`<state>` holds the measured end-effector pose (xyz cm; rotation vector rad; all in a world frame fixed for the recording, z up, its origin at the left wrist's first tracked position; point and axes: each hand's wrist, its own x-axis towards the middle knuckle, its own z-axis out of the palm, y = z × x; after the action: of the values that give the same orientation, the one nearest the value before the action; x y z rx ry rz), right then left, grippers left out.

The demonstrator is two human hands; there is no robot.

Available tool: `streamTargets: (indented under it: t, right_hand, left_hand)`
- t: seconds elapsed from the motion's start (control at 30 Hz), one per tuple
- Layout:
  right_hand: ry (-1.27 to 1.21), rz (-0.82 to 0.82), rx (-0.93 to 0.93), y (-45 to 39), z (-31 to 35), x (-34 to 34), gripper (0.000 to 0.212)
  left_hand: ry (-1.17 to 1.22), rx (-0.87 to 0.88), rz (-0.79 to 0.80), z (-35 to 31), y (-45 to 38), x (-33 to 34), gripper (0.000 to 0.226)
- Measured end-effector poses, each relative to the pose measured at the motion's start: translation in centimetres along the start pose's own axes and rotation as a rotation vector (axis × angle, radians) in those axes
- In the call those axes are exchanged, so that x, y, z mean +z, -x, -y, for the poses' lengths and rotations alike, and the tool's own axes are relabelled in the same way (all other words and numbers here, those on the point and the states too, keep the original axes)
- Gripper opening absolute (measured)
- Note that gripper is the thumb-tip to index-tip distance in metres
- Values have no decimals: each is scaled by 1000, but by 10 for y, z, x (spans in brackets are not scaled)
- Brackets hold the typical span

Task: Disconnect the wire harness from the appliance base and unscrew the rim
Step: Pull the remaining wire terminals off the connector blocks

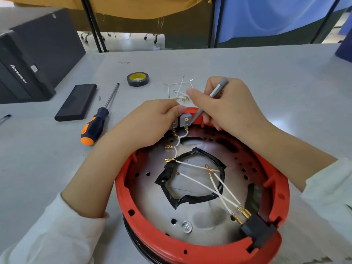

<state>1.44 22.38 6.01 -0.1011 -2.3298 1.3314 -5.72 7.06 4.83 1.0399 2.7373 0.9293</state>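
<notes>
A grey table (247,73) carries an upturned appliance base with a red rim (202,248), gripped at its far edge. Just beyond the grip lies a loose tangle of white wires (179,88); a roll of black tape (137,79) sits farther left, then an orange-handled screwdriver (97,121), a flat black case (76,101) and a black computer tower (34,60).

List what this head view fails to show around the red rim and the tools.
- Tip of the grey tool: hidden behind the grey terminal block and the right hand.
- Left hand fingertips: curled over the red rim, contact point hidden.
- Near edge of the rim: cut off by the frame bottom.
- Loose wires: terminals too small to identify.
- Object at the left edge: cropped.
</notes>
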Motion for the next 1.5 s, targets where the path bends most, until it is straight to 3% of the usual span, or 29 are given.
streamTargets:
  t: [0.87, 1.23, 1.33, 1.5]
  right_hand:
    - [235, 43, -15, 3, -3, 5, 28]
    - [63, 255, 163, -15, 8, 1, 31]
    - [57, 236, 159, -16, 5, 2, 31]
    - [176, 26, -10, -4, -2, 7, 29]
  left_hand:
    - [-13, 8, -10, -3, 0, 0, 37]
    - [-34, -2, -2, -2, 0, 0, 38]
    - [-27, -3, 3, -1, 0, -1, 36]
    - [-20, 8, 4, -1, 0, -1, 34]
